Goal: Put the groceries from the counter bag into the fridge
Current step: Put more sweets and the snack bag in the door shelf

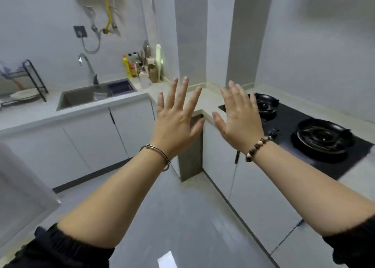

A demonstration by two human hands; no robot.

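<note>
Both arms are stretched forward at chest height. The left hand (176, 123) is up, back to the camera, fingers (183, 93) fanned wide and holding nothing. The right hand (237, 119) is just beside it, also splayed and empty, and the two are not touching. There is a metal bangle (158, 153) on the left wrist, a bead bracelet (257, 148) on the right, and dark sleeves (60, 247) pushed up near the elbows.

The hands cover the counter's (30, 115) inner corner. A pale panel (20, 186) at the left edge is cut off, and I cannot tell what it is. Where the grocery bag lies I cannot tell from here.

Beyond the left hand, a sink (85, 97) is set in the counter. Bottles (132, 66) crowd the back corner, and a dish rack (30, 80) stands at the far left end. Right of the right hand sits a black gas hob (304, 125).
</note>
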